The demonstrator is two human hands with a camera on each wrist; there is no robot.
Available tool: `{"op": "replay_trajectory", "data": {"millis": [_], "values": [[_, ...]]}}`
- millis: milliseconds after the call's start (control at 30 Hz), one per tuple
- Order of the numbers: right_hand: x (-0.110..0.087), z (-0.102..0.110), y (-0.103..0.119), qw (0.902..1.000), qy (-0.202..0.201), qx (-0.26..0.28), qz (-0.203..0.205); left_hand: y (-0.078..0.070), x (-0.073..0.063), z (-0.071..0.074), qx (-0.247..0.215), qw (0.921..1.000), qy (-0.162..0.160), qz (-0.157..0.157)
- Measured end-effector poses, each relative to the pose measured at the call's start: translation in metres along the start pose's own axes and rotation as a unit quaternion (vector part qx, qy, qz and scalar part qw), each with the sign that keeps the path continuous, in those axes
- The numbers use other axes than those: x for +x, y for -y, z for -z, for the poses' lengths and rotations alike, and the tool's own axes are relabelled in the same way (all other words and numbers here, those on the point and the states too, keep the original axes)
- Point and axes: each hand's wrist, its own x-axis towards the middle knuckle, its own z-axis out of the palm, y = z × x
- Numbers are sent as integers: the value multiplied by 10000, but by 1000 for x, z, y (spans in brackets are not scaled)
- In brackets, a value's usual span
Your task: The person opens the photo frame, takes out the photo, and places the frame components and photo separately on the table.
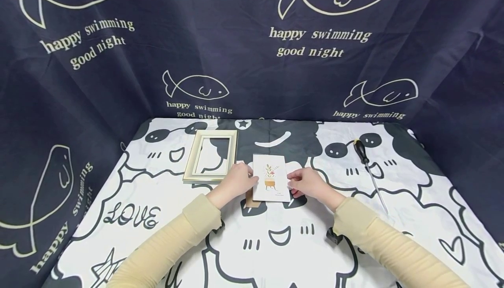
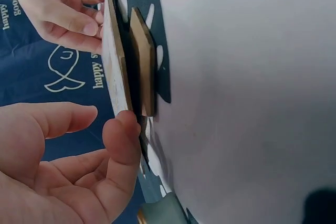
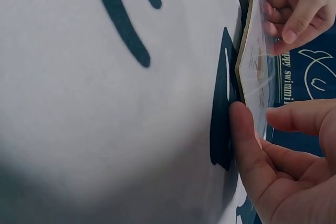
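Note:
A small picture board (image 1: 271,178) printed with flowers in an orange pot is between the two hands, close over the table. The left hand (image 1: 238,177) grips its left edge, and the right hand (image 1: 311,183) grips the opposite edge. In the right wrist view a clear sheet (image 3: 270,85) shows over the printed face. Seen from the left wrist, a brown strip-shaped piece (image 2: 144,61) sits behind the board with a gap between them. Part of that brown piece (image 1: 252,202) sticks out at the board's lower left in the head view.
A cream picture frame (image 1: 190,165) with an open middle lies left of the board. To the right is a screwdriver (image 1: 361,152) with a black and yellow handle. The table cloth (image 1: 157,244) bears black-and-white cartoons. Dark blue curtains (image 1: 252,60) hang around the table.

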Motion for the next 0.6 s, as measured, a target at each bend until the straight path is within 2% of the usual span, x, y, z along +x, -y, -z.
{"op": "replay_trajectory", "data": {"millis": [267,600], "values": [[-2,0,1,9999,11,163,2,-1,-1,1,-155,9999,-32,24],[-4,-1,2,9998,38,170,-104,10,-1,-3,-1133,9931,191,227]]}}
